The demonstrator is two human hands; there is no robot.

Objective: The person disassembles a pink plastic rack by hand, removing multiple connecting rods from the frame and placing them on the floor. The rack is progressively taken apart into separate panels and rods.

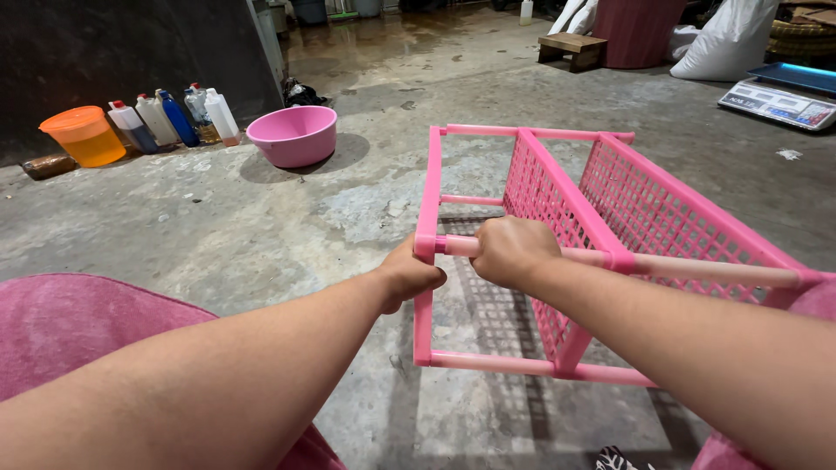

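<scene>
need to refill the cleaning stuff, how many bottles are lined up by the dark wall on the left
5, maybe more hidden: a row beside the orange bucket. First white bottle, second white bottle, blue bottle, clear bottle partly hidden behind, last white bottle nearest the pink basin.

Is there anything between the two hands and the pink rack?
Nothing visible stands between them. The left hand grips the corner of the pink rack, and the right hand is closed around its upper bar. Both grips touch the rack directly.
</scene>
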